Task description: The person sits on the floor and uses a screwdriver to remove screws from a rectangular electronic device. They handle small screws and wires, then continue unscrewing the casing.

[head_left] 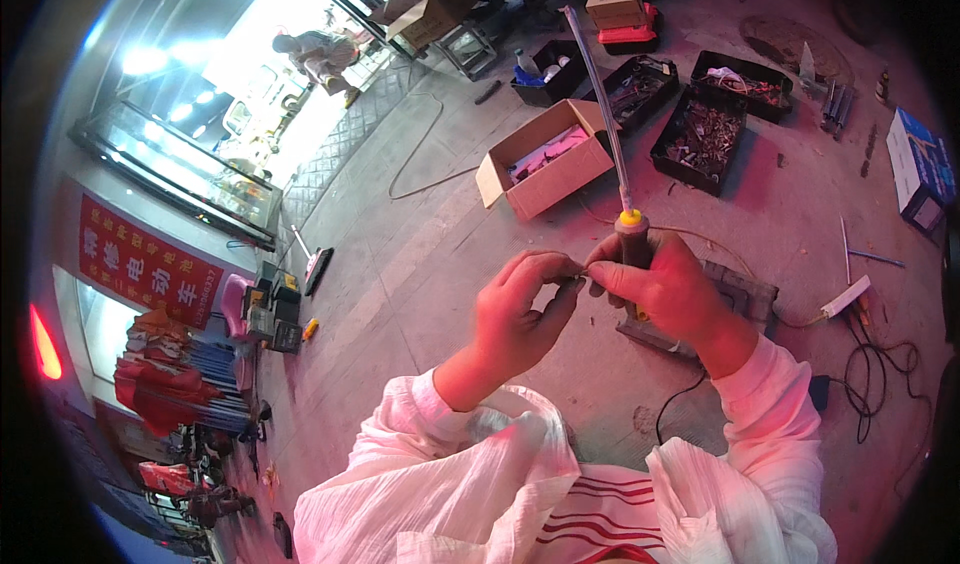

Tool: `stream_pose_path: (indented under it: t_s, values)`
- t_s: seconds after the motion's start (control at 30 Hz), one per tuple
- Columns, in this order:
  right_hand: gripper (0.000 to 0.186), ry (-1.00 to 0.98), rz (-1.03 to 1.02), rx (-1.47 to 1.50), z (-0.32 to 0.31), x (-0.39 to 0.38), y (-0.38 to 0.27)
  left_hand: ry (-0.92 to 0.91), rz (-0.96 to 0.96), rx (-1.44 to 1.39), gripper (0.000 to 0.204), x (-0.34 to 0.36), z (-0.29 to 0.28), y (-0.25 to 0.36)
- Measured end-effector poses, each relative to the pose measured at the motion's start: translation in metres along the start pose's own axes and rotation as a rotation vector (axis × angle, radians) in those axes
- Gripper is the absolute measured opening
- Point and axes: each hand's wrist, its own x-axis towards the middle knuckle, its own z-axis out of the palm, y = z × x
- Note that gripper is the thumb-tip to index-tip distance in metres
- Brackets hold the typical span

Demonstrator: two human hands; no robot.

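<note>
White sleeves (770, 394) angled inward, left fingers (532, 267) pinched, contents unclear, against right fingers (622, 281) curled round a screwdriver (631, 224).

2 foreground hands (522, 302) (665, 282), 1 long-shafted tool (617, 154), 4 black bins (686, 174)

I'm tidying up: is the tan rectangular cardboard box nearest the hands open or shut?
Open: the tan rectangular cardboard box has no cover over its top, and its contents show inside.
</note>
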Motion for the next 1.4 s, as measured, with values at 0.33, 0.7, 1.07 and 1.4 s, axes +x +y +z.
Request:
stream_pose_path:
  t_s: [0.33,0.7,1.07,1.4]
  values:
    - [0.006,0.04,-0.282,-0.212,-0.042,-0.025,-0.002,-0.089,-0.538,-0.474,0.026,-0.006,0.065,0.014]
    - [0.006,0.09,-0.234,-0.226,-0.039,-0.02,-0.001,-0.058,-0.487,-0.589,0.022,-0.007,0.076,0.011]
    - [0.008,0.095,-0.322,-0.354,-0.027,-0.017,0.0,-0.109,-0.727,-0.888,0.041,-0.01,0.062,-0.002]
    - [0.013,0.185,-0.389,-0.472,-0.027,-0.015,0.002,-0.044,-0.738,-1.015,0.023,-0.008,0.062,0.006]
